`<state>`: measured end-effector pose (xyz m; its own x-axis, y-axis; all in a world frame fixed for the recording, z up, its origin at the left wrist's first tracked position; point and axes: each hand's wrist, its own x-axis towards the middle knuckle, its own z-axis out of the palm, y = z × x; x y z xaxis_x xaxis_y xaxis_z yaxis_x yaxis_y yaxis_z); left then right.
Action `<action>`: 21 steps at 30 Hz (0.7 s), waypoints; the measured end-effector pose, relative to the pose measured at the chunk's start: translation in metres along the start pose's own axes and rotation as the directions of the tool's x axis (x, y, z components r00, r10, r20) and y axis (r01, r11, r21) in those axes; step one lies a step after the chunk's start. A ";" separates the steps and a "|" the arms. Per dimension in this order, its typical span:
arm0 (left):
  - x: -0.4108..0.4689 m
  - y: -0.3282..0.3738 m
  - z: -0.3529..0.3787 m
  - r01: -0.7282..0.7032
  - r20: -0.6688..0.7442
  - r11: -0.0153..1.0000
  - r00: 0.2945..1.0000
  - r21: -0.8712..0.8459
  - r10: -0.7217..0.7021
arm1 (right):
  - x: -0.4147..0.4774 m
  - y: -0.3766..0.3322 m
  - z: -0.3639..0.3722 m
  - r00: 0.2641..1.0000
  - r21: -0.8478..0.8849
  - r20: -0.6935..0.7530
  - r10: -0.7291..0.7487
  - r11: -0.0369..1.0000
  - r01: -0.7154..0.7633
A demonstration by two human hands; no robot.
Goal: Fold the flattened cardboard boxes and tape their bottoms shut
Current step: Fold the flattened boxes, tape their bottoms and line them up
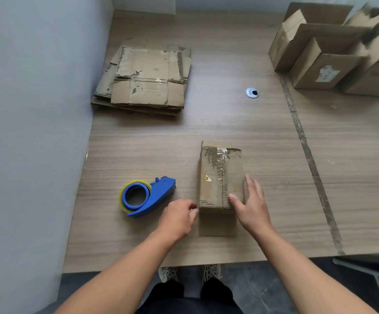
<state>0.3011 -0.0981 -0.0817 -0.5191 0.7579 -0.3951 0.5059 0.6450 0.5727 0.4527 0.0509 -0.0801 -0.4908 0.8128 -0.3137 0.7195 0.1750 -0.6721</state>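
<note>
Now, box (221,177): bottom-up near tabletop's (240,123) front edge, seam exposed for taping.
Right hand (253,206): spread flat, steadying it.
Left hand (177,217): loosely curled, empty, beside tape dispenser (146,197).

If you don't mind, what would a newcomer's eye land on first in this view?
Probably the blue tape dispenser, the one bright thing, near the desk's front left. Beside it stands a folded box with the right hand flat on it and the left hand at its corner. A stack of flattened boxes lies behind.
</note>
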 end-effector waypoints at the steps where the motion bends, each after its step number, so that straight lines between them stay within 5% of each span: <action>1: 0.001 0.004 0.003 0.015 0.009 1.000 1.000 0.017 -0.015 | -0.002 0.001 0.002 0.996 0.054 0.039 0.078 0.995 -0.080; 5: 0.001 0.014 0.008 -0.050 -0.027 0.973 0.998 0.226 0.057 | -0.008 0.007 0.010 0.984 0.117 0.084 0.158 0.979 -0.167; 10: 0.016 0.011 -0.002 -0.196 0.012 0.825 0.975 0.530 0.224 | 0.005 0.019 0.006 0.976 0.112 0.161 0.147 0.980 -0.166; 21: 0.015 0.008 0.003 -0.183 0.015 0.902 0.981 0.392 0.193 | 0.010 0.022 0.000 0.973 0.109 0.225 0.047 0.991 -0.073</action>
<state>0.2997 -0.0809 -0.0854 -0.4017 0.8693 -0.2879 0.8209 0.4812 0.3075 0.4634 0.0630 -0.0980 -0.5549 0.6739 -0.4879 0.6956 0.0541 -0.7164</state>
